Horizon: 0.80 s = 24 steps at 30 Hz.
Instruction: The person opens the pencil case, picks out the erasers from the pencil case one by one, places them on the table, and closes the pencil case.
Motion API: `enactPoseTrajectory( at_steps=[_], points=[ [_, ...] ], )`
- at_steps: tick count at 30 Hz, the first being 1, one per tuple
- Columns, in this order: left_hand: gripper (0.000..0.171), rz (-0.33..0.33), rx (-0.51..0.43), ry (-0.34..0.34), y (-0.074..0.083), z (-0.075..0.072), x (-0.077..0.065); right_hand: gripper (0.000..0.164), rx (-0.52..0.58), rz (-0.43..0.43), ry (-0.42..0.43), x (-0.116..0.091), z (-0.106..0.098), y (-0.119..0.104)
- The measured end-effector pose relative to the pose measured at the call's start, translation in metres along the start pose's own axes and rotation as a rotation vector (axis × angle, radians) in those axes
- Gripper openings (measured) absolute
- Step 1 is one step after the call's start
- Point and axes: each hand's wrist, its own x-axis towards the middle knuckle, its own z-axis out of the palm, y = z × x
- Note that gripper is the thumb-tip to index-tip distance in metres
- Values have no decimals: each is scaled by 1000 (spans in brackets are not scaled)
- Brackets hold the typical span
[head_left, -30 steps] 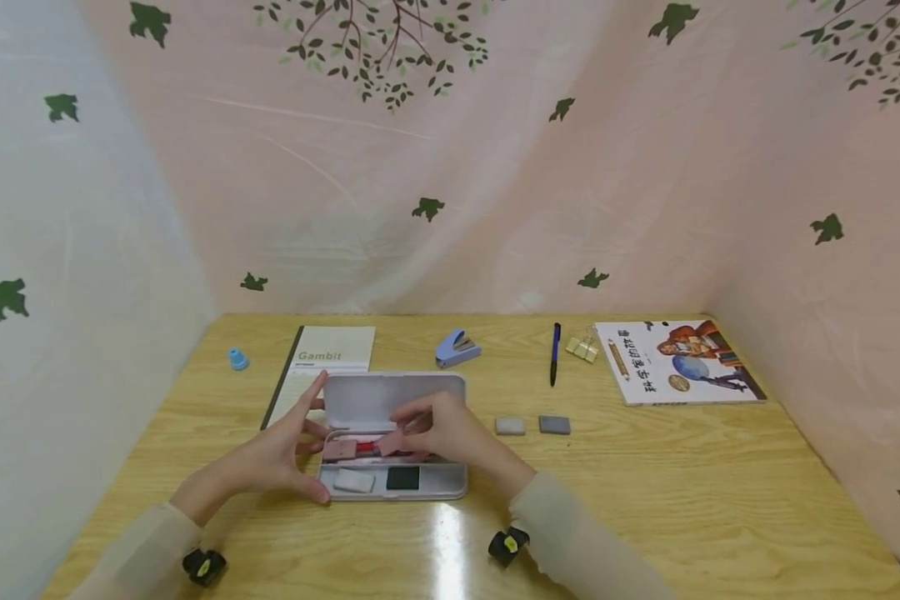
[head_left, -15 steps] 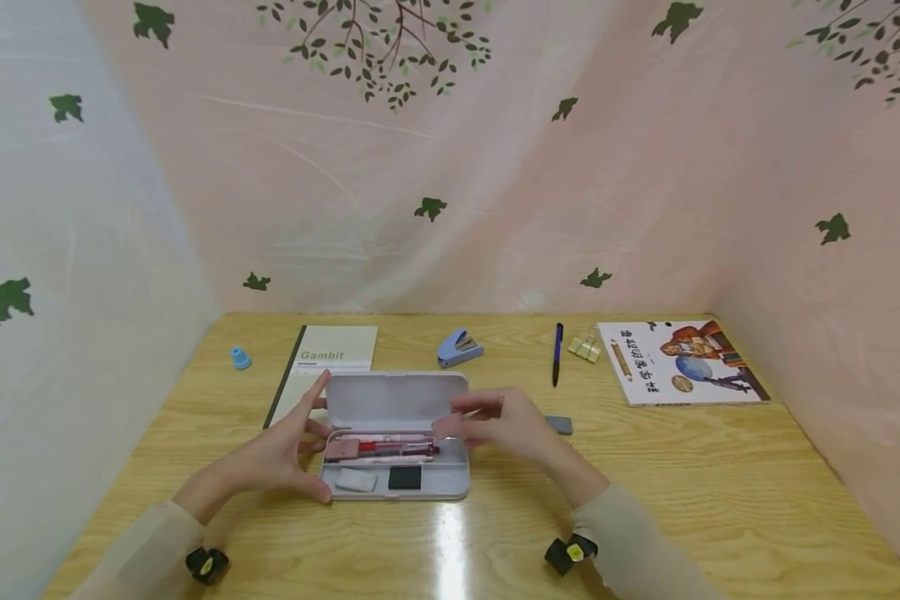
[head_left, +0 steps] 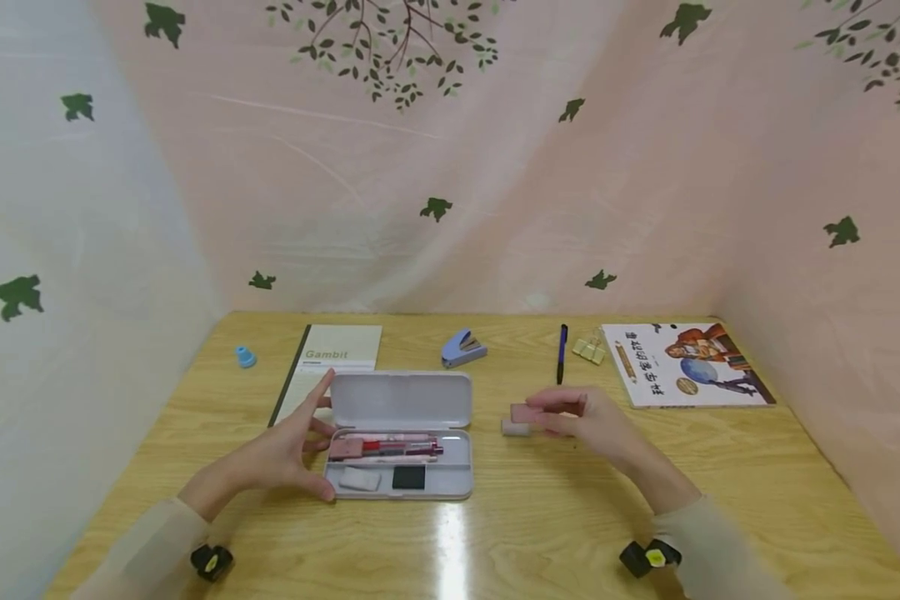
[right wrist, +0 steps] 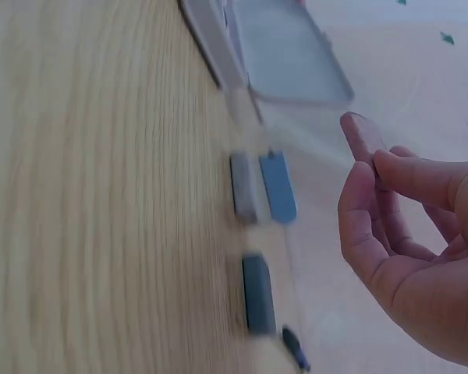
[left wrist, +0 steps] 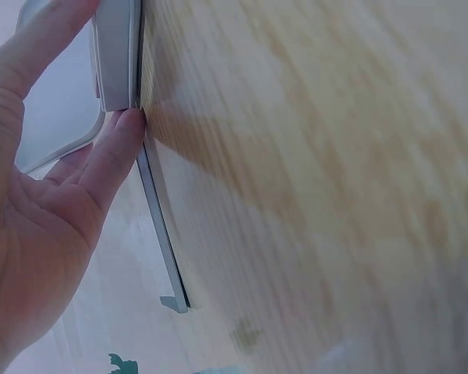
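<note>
The right hand (head_left: 596, 427) clamps the pink eraser (head_left: 523, 413) in its fingers, above the desk (head_left: 750, 479)
Best to pinch lightly, clear of the pale eraser (head_left: 514, 428); the left hand (head_left: 281, 458), fingers apart, touches the pencil case (head_left: 401, 400); the right wrist view shows a grey eraser (right wrist: 259, 294) hidden from the head view.

On table (head_left: 540, 533): pencil case (head_left: 451, 481) | its rear compartment: pens (head_left: 405, 448) | its front: eraser (head_left: 359, 478) left of block (head_left: 408, 477) | right of it: 2 loose erasers (right wrist: 243, 187) | behind, left to right: notebook (head_left: 341, 342), stapler (head_left: 462, 350), pen (head_left: 562, 354), binder clip (head_left: 589, 350), book (head_left: 686, 364)
</note>
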Motion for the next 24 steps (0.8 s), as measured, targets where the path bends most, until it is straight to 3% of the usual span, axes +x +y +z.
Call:
enactPoseTrajectory(
  at_steps=[11, 24],
  points=[
    [150, -8, 3, 4, 2, 1, -1, 41, -84, 104, 51, -24, -72, 23],
    [150, -1, 33, 1, 1, 0, 0, 45, -139, 209, 41, -26, -89, 42]
  ],
)
